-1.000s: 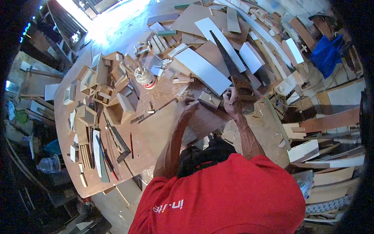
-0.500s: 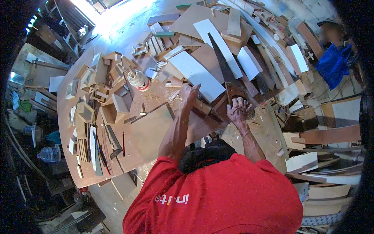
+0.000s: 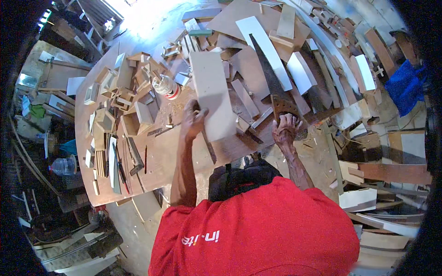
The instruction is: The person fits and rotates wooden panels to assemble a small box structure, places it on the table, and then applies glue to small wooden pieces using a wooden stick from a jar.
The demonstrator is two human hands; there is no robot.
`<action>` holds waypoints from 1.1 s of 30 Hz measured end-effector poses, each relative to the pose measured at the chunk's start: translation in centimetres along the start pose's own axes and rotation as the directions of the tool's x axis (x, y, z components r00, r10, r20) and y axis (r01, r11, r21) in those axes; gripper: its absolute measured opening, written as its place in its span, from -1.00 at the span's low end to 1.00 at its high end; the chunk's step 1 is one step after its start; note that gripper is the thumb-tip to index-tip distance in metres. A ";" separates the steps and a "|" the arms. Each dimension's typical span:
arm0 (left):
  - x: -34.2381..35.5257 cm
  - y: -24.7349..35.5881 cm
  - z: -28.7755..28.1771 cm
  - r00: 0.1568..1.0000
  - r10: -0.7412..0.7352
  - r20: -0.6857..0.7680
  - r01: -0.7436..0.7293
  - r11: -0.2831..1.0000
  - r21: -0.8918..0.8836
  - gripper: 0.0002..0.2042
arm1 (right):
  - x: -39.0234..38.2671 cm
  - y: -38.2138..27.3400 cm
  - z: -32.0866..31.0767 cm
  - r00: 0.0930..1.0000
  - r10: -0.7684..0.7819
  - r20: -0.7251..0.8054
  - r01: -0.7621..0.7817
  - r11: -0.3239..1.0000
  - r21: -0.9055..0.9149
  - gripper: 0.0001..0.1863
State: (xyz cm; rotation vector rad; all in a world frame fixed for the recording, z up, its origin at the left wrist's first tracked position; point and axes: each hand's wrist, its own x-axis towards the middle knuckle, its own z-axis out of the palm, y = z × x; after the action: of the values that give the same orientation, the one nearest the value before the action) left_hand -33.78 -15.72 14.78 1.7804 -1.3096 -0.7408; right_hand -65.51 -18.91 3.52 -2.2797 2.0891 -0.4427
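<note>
My left hand [image 3: 193, 120] grips the near left edge of a pale rectangular board [image 3: 212, 89] that lies lengthwise on the brown workbench [image 3: 161, 156]. A thin dark strip [image 3: 208, 146] runs under that hand toward the bench's near edge. My right hand [image 3: 286, 129] is closed over the round handle of a handsaw [image 3: 271, 80]. The saw's dark blade points away from me across other boards. Small wood offcuts [image 3: 251, 120] lie between my two hands.
Several small open wooden boxes [image 3: 122, 99] crowd the bench's left side, beside a white bottle with a red band [image 3: 166, 86]. White and brown boards [image 3: 299, 71] cover the far bench. Planks [image 3: 391, 172] stack at the right, near a blue cloth [image 3: 405, 87]. A plastic bottle [image 3: 64, 165] stands at the left.
My left hand left the small offcuts and took the pale board, which turned and slid nearer to me. My right hand stayed at the saw handle.
</note>
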 end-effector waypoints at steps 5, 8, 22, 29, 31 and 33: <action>-4.2 -5.5 -2.5 0.955 -0.259 0.146 0.290 0.918 -0.270 -0.69 | 0.8 0.1 -0.5 0.996 -0.019 -0.089 0.022 0.999 0.031 -0.69; -5.2 -7.3 -2.3 0.964 -0.155 0.216 0.235 0.878 -0.418 -0.64 | 0.9 0.7 0.7 0.968 -0.088 -0.237 0.102 0.994 0.047 -0.73; -5.7 -9.8 -1.3 0.922 -0.360 0.144 0.386 0.889 -0.247 -0.63 | 1.9 1.5 -0.8 0.923 -0.152 -0.353 0.144 0.988 -0.050 -0.73; -5.4 -9.9 0.2 0.975 -0.220 0.025 0.221 0.974 -0.058 -0.66 | 2.0 1.5 -0.5 0.971 -0.039 -0.236 0.040 0.999 -0.002 -0.71; -5.7 -10.2 0.7 0.982 -0.175 -0.076 0.167 0.980 -0.106 -0.70 | 2.2 0.9 -1.3 0.987 -0.040 -0.157 0.055 0.995 0.087 -0.72; -6.1 -14.5 0.9 0.956 -0.199 -0.213 0.194 0.980 -0.045 -0.61 | 2.8 -1.5 -2.2 0.974 -0.062 -0.220 0.086 0.991 0.105 -0.70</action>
State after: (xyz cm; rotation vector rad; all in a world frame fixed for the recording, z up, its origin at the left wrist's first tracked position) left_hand -29.15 -7.89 1.98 1.9319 -0.9863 -0.6437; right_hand -64.35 -21.09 6.52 -2.3435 2.0114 -0.8264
